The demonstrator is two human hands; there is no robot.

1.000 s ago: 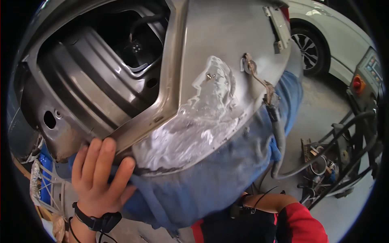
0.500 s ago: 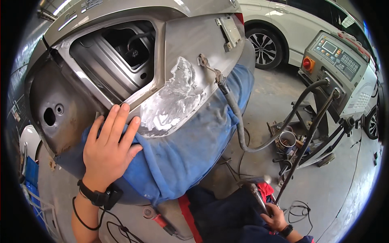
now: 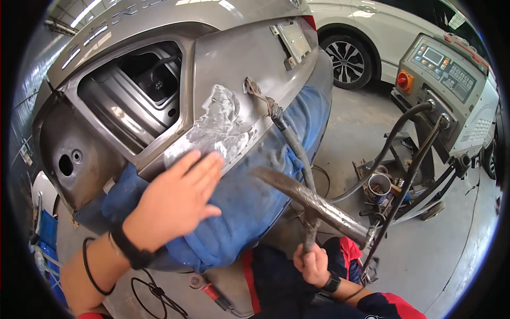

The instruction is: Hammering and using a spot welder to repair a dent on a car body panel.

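My left hand (image 3: 172, 202) lies open, fingers stretched out, over the lower end of a shiny sanded patch (image 3: 218, 114) on a grey car body panel (image 3: 234, 56). Whether its fingertips press on the metal I cannot tell. Raised in front of me is a body hammer (image 3: 319, 204) with a long head, one end flat and tapered, the other round. My right hand (image 3: 313, 264) is closed round its handle. Below the panel edge hangs a blue cloth (image 3: 234, 212). Fixed to the panel beside the patch is a metal clamp (image 3: 255, 87) on a thick cable.
At right stands a machine with a control panel (image 3: 438, 74), its thick cables (image 3: 361, 191) arching toward the car. A pot of small metal parts (image 3: 379, 187) sits near it. On the floor lies a red angle grinder (image 3: 212, 293) with its cord. A white car (image 3: 345, 18) is parked behind.
My right hand has raised the hammer from beside my leg toward the panel. My left hand has slid right, from the panel's corner onto the sanded patch. The view has shifted slightly.
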